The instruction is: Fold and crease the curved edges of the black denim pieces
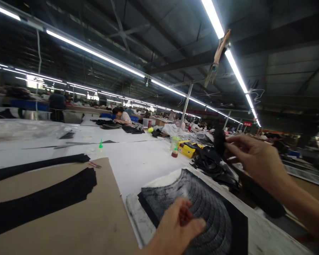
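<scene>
The right hand (251, 159) is up off the desk (138, 159), pinching a small dark piece (219, 141) in its fingertips, while the left hand (179, 226) hovers loosely curled and empty over the fanned stack of dark curved pieces (202, 209) right below it. The pinched piece is blurry, so its shape is hard to tell. The stack looks grey-black with ridged arcs, cut off at the bottom edge.

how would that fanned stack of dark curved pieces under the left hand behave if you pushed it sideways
The stack of dark pieces would probably slide apart rather than move as one: its layers are thin and fanned in staggered arcs. Each piece is likely light and floppy, like the flat black strips nearby. The left hand hovers over its near edge.
</scene>
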`<act>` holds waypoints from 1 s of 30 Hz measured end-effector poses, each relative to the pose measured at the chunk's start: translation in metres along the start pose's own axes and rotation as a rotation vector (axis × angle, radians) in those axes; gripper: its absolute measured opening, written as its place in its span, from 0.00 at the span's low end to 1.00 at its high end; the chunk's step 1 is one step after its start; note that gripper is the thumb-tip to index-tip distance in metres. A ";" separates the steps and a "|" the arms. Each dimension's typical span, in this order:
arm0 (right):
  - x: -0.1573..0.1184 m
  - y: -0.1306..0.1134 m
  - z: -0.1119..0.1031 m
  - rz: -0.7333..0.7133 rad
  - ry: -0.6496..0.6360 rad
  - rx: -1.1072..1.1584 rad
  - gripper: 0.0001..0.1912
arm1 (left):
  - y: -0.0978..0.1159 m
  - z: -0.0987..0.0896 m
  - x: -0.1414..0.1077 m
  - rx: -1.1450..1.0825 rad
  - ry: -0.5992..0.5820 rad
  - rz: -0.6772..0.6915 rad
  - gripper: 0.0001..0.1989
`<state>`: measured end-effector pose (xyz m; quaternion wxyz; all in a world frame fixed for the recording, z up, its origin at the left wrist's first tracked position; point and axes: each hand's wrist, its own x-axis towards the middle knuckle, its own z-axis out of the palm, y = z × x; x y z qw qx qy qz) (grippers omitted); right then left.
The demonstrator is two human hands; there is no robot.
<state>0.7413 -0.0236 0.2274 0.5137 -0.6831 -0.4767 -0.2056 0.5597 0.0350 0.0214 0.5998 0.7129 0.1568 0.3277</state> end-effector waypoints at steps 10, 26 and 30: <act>-0.167 -0.155 0.166 -0.497 -0.690 0.021 0.08 | 0.083 -0.176 -0.122 -0.132 0.533 -0.179 0.26; -0.365 -0.176 0.248 -0.800 -0.938 0.509 0.22 | 0.030 -0.307 -0.417 -0.118 1.192 -0.575 0.25; -0.391 -0.101 0.273 -0.911 -0.813 0.429 0.31 | 0.026 -0.310 -0.450 0.034 1.175 -0.555 0.23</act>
